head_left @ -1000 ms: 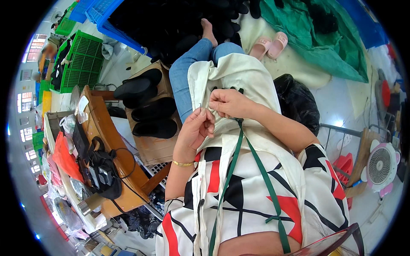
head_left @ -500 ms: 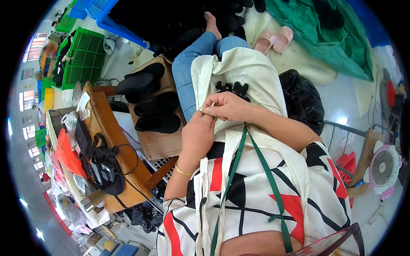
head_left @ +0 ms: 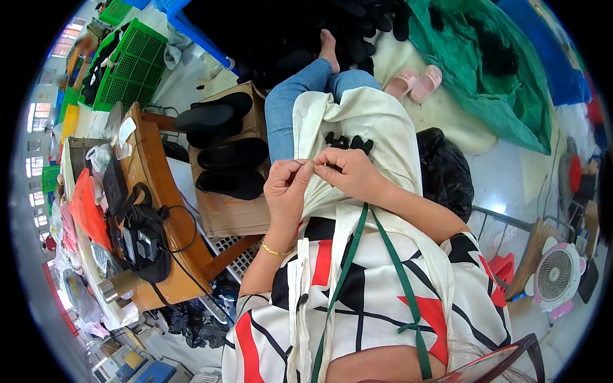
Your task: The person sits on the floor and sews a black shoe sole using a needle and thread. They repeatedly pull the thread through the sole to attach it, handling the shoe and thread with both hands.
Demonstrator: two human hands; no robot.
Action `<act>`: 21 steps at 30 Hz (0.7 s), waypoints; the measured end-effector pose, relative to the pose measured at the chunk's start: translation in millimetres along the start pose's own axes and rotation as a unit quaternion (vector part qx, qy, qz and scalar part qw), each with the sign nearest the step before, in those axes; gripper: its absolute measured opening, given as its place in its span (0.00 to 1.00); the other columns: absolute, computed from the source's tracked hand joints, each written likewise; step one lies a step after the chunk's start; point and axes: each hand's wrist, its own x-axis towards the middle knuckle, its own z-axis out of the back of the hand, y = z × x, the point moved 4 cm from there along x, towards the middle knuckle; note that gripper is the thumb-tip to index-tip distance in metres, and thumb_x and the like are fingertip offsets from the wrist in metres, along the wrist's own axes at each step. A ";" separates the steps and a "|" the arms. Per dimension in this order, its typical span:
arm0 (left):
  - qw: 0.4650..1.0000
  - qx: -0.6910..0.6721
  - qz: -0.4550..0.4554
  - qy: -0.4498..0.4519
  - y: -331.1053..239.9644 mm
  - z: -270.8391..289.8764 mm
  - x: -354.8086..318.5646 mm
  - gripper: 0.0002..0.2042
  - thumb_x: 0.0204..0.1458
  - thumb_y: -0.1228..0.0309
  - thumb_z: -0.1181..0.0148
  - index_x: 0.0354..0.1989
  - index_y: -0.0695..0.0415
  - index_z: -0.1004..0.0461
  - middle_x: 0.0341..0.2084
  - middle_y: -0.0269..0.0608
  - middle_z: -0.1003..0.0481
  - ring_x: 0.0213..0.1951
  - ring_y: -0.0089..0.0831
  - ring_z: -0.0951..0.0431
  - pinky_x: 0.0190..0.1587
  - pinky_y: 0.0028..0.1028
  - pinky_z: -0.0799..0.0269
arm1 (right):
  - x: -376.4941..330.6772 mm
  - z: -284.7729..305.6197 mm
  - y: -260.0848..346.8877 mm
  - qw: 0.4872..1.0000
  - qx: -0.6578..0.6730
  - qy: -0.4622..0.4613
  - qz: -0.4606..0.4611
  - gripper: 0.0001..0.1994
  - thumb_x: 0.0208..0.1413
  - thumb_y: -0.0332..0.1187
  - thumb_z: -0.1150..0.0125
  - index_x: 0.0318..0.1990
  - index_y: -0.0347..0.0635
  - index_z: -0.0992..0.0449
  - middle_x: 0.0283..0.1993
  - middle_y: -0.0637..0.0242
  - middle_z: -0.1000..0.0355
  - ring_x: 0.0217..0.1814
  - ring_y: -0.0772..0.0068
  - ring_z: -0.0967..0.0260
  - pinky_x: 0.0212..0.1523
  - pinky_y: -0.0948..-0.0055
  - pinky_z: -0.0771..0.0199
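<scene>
Above my lap, my left hand [head_left: 287,186] and my right hand [head_left: 352,173] meet with thumbs and forefingers pinched close together. Whatever is between the fingertips is too small to make out. Just beyond the right hand, several small black pieces [head_left: 357,143] lie on the cream apron [head_left: 383,121] over my knees; the hand partly hides them. Left of my legs, several black shoes [head_left: 233,154] rest in rows on a flattened cardboard sheet [head_left: 220,214].
A wooden table [head_left: 172,255] with a black bag [head_left: 143,246] stands at the left. A black plastic bag [head_left: 444,169] sits right of my knees, with a small fan [head_left: 554,274] beyond. Ahead are a blue crate [head_left: 214,48] of black items, pink slippers [head_left: 415,83] and green sheeting [head_left: 491,96].
My left hand has turned so its thumb and finger show, and the fingertips of both hands have come slightly apart. The whole view has shifted a little.
</scene>
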 end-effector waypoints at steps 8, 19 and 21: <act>0.946 -0.298 0.122 -0.025 7.5 -11.2 7.1 0.05 0.63 0.71 0.48 0.37 0.58 0.31 0.34 0.37 0.26 0.20 0.14 0.37 0.21 0.17 0.38 | -2.2 -6.2 -4.5 0.999 0.009 0.032 -0.008 0.07 0.57 0.30 0.41 0.32 0.35 0.27 0.25 0.66 0.33 0.26 0.78 0.39 0.30 0.76 0.35; 0.933 -0.291 0.205 0.046 22.5 -15.7 1.6 0.05 0.65 0.69 0.50 0.37 0.55 0.34 0.27 0.32 0.28 0.15 0.12 0.43 0.16 0.14 0.51 | -7.9 -7.8 -3.0 0.998 0.042 -0.009 -0.041 0.08 0.56 0.25 0.46 0.43 0.38 0.31 0.29 0.73 0.33 0.27 0.87 0.41 0.30 0.81 0.37; 0.930 -0.286 0.226 0.053 20.0 -14.9 1.7 0.05 0.64 0.69 0.50 0.36 0.55 0.34 0.26 0.31 0.29 0.16 0.11 0.43 0.16 0.13 0.50 | -9.2 -9.2 -1.8 0.998 0.042 -0.013 -0.034 0.08 0.56 0.25 0.45 0.43 0.38 0.31 0.30 0.72 0.33 0.27 0.86 0.41 0.30 0.80 0.36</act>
